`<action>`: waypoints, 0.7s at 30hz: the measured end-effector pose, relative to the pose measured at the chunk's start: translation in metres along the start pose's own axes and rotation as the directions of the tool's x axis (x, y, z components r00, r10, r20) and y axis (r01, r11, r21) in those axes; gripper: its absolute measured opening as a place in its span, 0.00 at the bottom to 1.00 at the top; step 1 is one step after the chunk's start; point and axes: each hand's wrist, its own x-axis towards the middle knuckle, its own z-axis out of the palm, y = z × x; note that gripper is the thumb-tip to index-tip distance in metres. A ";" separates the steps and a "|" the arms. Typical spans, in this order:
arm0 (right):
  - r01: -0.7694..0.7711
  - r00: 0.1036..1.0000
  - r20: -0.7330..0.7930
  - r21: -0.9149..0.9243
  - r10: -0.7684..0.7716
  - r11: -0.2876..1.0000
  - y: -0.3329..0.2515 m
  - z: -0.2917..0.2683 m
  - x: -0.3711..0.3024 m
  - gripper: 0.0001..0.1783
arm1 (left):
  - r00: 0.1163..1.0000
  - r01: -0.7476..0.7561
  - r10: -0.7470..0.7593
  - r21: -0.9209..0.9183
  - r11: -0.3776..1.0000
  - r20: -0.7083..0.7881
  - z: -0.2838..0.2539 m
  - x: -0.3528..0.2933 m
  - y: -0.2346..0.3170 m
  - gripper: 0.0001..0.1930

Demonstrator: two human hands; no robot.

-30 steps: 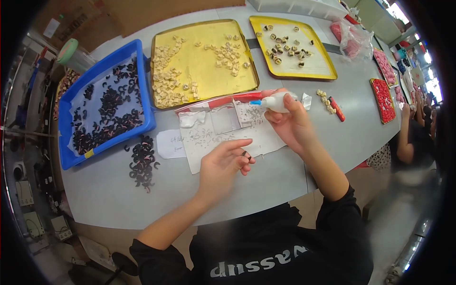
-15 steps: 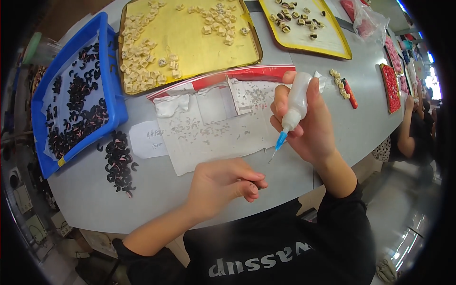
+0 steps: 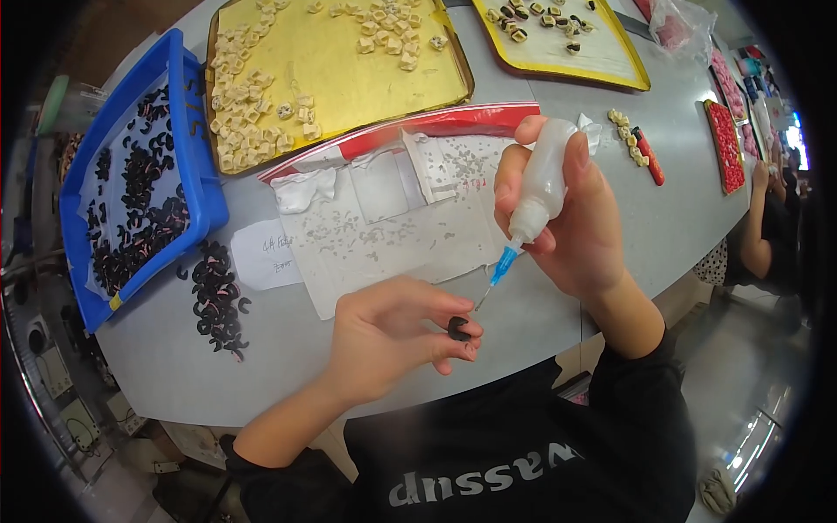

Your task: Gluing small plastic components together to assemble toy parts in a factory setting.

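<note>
Between the thumb and fingers of my left hand is a small black C-shaped piece. My right hand grips a white plastic squeeze bottle, tilted downward. Its blue needle tip ends in a thin needle just above the black piece; whether they touch I cannot tell. A heap of similar black curved pieces lies on the table to the left. Beyond my hands, a white sheet carries many tiny grey bits.
A blue tray of black pieces stands at left. Two yellow trays with cream, cube-like pieces sit at the far side. A red tool and a red-filled tray lie right; another person's arm shows beyond.
My right hand has brought the needle down and left, close to my left fingers. The left fingers have spread somewhat, so the black piece now shows clearly. The view has shifted slightly.
</note>
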 end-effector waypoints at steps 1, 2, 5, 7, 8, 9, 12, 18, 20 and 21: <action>0.018 1.000 0.008 -0.027 -0.018 0.999 0.000 0.000 0.000 0.20 | 1.000 0.001 -0.001 0.002 1.000 -0.002 0.000 0.000 0.000 0.14; 0.018 1.000 0.009 -0.024 -0.018 1.000 0.000 0.000 0.000 0.20 | 1.000 -0.031 0.031 0.006 0.999 0.002 -0.001 -0.001 -0.002 0.14; 0.057 0.998 0.022 -0.092 -0.055 0.994 0.001 0.001 -0.001 0.19 | 0.990 -0.138 0.139 0.054 0.989 -0.015 0.000 0.000 -0.005 0.13; 0.083 0.996 0.047 -0.139 -0.077 0.987 -0.001 0.002 -0.002 0.19 | 0.976 -0.211 0.215 0.098 0.972 -0.031 -0.002 0.001 -0.009 0.13; 0.084 0.996 0.046 -0.139 -0.078 0.987 -0.001 0.003 -0.003 0.19 | 0.936 -0.346 0.351 0.193 0.918 0.011 -0.006 0.003 -0.012 0.15; 0.098 0.994 0.057 -0.164 -0.090 0.981 -0.001 0.003 -0.003 0.18 | 0.878 -0.472 0.474 0.281 0.836 0.066 -0.010 0.003 -0.014 0.16; 0.125 0.991 0.078 -0.203 -0.111 0.971 0.000 0.005 -0.003 0.17 | 0.839 -0.513 0.540 0.425 0.746 0.066 -0.013 0.002 -0.014 0.19; 0.098 0.993 0.094 -0.232 -0.078 0.968 0.001 0.007 -0.005 0.14 | 0.835 -0.498 0.549 0.466 0.731 0.033 -0.010 0.000 -0.013 0.19; 0.094 0.992 0.099 -0.233 -0.072 0.968 0.000 0.009 -0.006 0.14 | 0.827 -0.507 0.562 0.468 0.724 0.026 -0.009 -0.001 -0.014 0.19; 0.087 0.993 0.097 -0.244 -0.065 0.966 0.000 0.009 -0.006 0.14 | 0.820 -0.513 0.572 0.470 0.718 0.021 -0.009 -0.001 -0.014 0.19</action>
